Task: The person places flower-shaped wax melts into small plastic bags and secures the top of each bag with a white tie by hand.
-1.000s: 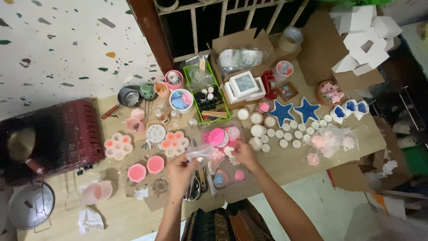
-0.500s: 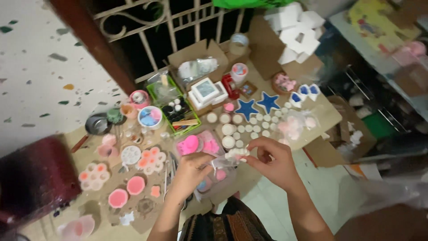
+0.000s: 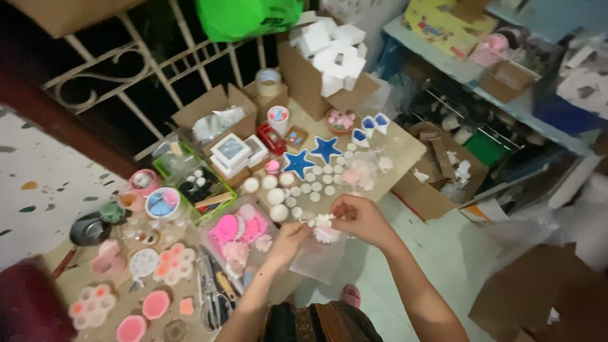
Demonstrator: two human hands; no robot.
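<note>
Pinching a small white flower-shaped piece (image 3: 325, 227) between both grips, your left hand (image 3: 286, 242) and right hand (image 3: 360, 218) hold it over a clear plastic bag (image 3: 320, 258), above the table's (image 3: 405, 147) near edge. Just beyond sit white round pieces (image 3: 276, 195), two blue stars (image 3: 311, 156) and pink moulds (image 3: 235, 227).

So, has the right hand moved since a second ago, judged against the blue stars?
Yes. The right hand has lifted off the table, out past its near edge, farther from the blue stars, holding a small white flower-shaped piece.
</note>
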